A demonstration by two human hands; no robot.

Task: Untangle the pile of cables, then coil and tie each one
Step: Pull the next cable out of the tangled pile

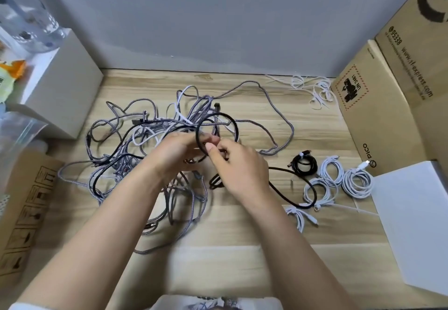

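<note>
On the wooden table [242,224], the tangled pile of cables [145,140] sprawls left of centre. Both hands meet over it: the left hand [177,150] and the right hand [238,166] each pinch a loop of black cable [218,118]. Finished coils [339,178] lie near the right edge, loose white ties [312,89] by the far right corner.
</note>
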